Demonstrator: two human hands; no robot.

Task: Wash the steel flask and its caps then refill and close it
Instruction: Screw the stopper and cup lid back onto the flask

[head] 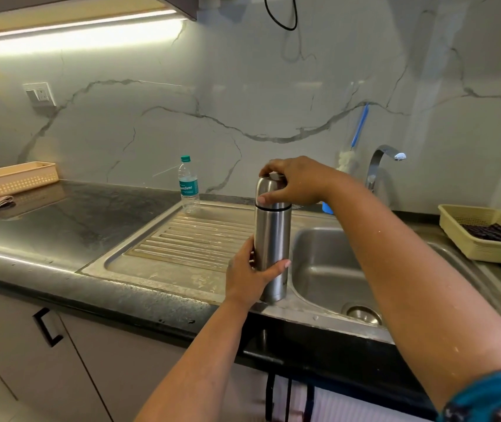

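Here, at the sink's front rim between ribbed drainboard and basin, a smooth steel flask [272,248] stands upright. The left hand [250,277] wraps its lower body, likely to steady it. Above, the right hand [296,182] grips the domed cap [269,191], seemingly to twist it. Farther back, a clear plastic water bottle [188,185] stands at the drainboard's far edge.

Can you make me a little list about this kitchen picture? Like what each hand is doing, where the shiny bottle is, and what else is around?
left hand: grips the lower body of the steel flask
right hand: grips the outer cap on top of the flask
flask: upright, at the drainboard's front edge beside the sink
cap: on the flask
tap: no water seen running
water bottle: standing at the back of the drainboard, green lid on
yellow basket: right of the sink, something dark inside
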